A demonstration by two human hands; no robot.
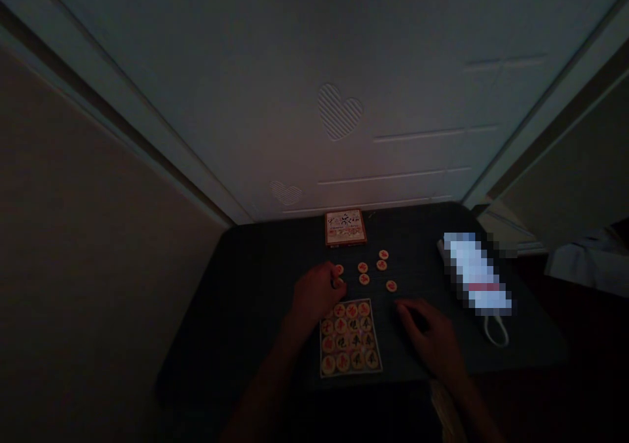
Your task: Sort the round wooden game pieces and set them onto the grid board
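Note:
My left hand (318, 290) is closed, thumb and fingertips pinched at a round Chinese chess piece (339, 269) with a red character. A second piece is partly covered by those fingers. Just below lies a square tray (375, 345) with rows of pieces, some marked red and some black; the hand hides its upper left corner. To the right of the tray, my right hand (432, 335) rests low over the table with its fingers curled in; whatever they may hold is hidden. Its fingertips are nearest to a loose red-marked piece (392, 286).
Several more loose pieces (363, 268) lie beyond the tray. A flat box (345, 227) with printed characters sits at the back of the dark table (255, 286), by a white door with embossed hearts. A lit, pixelated device (474, 272) with a white loop (496, 331) lies at right.

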